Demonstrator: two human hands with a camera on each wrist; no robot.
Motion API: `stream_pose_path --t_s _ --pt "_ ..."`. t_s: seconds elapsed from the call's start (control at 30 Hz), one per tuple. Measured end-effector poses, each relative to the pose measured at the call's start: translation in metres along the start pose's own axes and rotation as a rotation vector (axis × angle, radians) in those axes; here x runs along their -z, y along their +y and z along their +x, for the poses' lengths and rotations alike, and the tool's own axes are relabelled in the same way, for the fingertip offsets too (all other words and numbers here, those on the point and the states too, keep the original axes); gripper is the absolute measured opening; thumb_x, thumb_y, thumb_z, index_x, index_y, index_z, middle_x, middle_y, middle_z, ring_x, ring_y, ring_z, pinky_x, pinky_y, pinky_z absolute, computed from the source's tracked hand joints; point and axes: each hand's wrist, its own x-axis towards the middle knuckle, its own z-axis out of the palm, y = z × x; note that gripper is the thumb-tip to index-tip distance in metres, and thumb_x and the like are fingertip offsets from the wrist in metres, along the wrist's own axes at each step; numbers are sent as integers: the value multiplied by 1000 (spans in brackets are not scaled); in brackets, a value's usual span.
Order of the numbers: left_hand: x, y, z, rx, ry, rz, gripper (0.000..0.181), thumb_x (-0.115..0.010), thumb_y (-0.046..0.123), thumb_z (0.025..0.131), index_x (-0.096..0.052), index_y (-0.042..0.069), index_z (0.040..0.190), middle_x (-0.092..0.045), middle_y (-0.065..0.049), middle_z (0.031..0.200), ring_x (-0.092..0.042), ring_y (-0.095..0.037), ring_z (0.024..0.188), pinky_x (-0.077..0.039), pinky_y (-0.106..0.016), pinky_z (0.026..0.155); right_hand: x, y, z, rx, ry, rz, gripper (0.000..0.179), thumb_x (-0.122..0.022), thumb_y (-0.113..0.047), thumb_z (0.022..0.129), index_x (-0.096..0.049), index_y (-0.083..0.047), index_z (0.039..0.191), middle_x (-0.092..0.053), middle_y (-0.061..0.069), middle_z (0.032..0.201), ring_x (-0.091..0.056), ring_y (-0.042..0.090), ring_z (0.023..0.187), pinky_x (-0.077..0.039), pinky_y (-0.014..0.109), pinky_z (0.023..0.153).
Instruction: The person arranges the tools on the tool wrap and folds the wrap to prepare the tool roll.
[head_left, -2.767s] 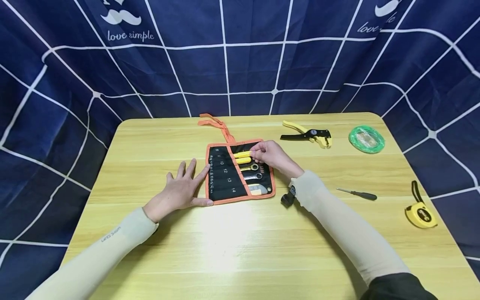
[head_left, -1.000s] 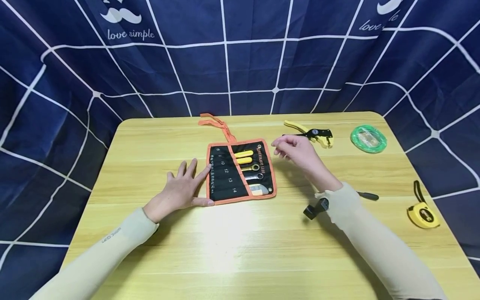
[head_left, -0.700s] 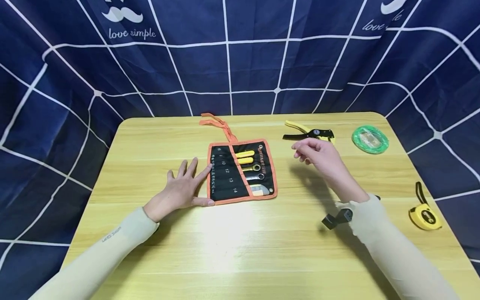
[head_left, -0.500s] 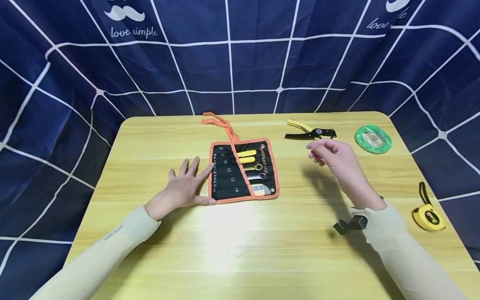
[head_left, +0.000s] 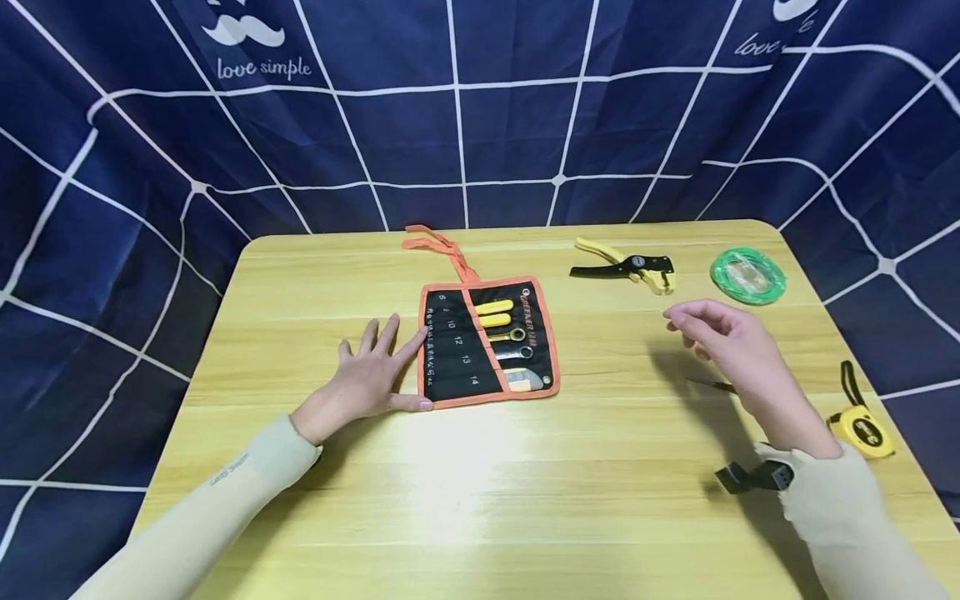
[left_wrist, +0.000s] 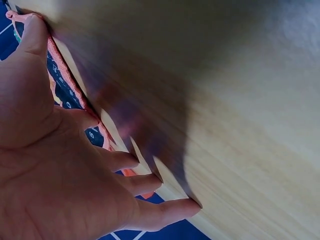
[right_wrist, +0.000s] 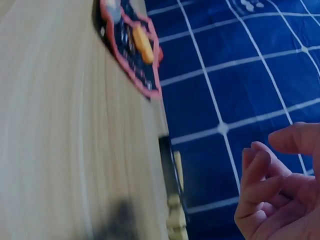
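Observation:
My left hand [head_left: 369, 377] lies spread flat on the table, its thumb and index finger at the left edge of a black tool roll [head_left: 459, 358] with orange trim. Pockets in the roll hold two yellow handles [head_left: 494, 320], two ratchet wrenches [head_left: 513, 353] and a grey-and-cream tool end [head_left: 522, 380]. In the air to the right hovers my right hand [head_left: 738, 350], fingers loosely bent, nothing between them. In the right wrist view the right hand [right_wrist: 280, 185] shows a gap between thumb and fingers. Below it on the table is a screwdriver [head_left: 711, 384], its handle mostly hidden by the hand.
Yellow-and-black wire strippers [head_left: 626, 266] lie at the back, with a green wire coil [head_left: 747, 276] to their right. A yellow tape measure [head_left: 862, 431] sits near the right edge, partly behind the right wrist. Blue checked cloth [head_left: 510, 133] hangs around the wooden table [head_left: 480, 500].
My right hand has let go of a yellow handle in the tool roll and moved right, past the wire strippers, to above the screwdriver. The left hand stays in place.

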Motion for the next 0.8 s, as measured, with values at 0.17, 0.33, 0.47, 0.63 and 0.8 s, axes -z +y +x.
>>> stream_pose_path --t_s 0.17,0.33,0.47,0.63,0.8 --pt "-1 -1 0 -12 14 -3 117 -73 76 91 -16 21 178 -7 -30 178 -12 -61 158 -22 -91 107 22 17 -11 42 -49 -7 18 -64 -17 113 -78 -22 123 -73 -18 106 -60 4 88 -49 17 73" --pt "-1 -2 0 -6 16 11 117 -74 75 91 -17 21 178 -9 -30 178 -14 -62 158 -22 -91 107 38 31 -24 36 -53 -30 26 -63 -12 112 -75 -29 129 -72 -23 116 -63 -2 96 -51 14 78" --pt "-2 -3 0 -6 19 17 117 -73 76 91 -17 21 178 -10 -31 177 -15 -62 157 -23 -91 107 49 42 -33 16 9 -78 28 -67 -14 110 -74 -32 130 -71 -25 113 -62 -2 94 -49 14 76" --pt "-3 -2 -1 -15 24 18 116 -72 76 92 -17 20 177 -9 -31 177 -15 -62 157 -25 -91 106 63 58 -42 5 56 -105 28 -70 -13 108 -74 -31 129 -70 -28 112 -59 -2 90 -45 18 72" --pt "-2 -2 -2 -21 36 10 115 -73 74 92 -19 19 177 -10 -31 177 -16 -63 157 -25 -91 105 75 75 -48 4 45 -82 32 -68 -7 108 -75 -30 129 -73 -28 113 -64 -4 93 -46 14 75"
